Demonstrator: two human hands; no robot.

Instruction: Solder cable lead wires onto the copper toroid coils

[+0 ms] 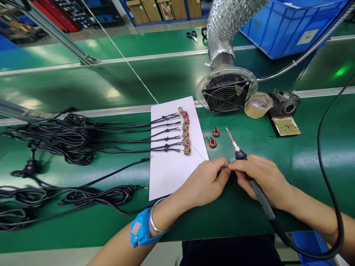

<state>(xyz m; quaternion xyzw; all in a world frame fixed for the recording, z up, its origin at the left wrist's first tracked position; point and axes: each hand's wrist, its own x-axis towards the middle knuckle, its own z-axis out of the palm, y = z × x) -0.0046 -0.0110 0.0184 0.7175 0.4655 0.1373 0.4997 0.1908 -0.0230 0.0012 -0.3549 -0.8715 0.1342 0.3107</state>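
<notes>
Two red-and-black rings (212,144) lie just beyond the hands

The right hand (263,179) has its grip closed round the soldering iron (260,196), whose long axis runs forward and leftward from the person. The left hand (206,181) appears to meet it, fingertips together; I cannot tell what its grip pinches. The rings sit ahead on the green surface (285,159), left of the metal tip (227,130), nearer the left hand; farther left, wound coils (185,127) line the white sheet (172,177)

Electronics assembly workshop: green bench (302,159), soldering iron (261,197), iron stand (279,102) with sponge (286,126), extractor fan (227,96) on foil duct (226,29), bundled black cables (79,136), blue plastic crate (285,33), cardboard boxes (179,10) on racking (166,22) behind.
</notes>
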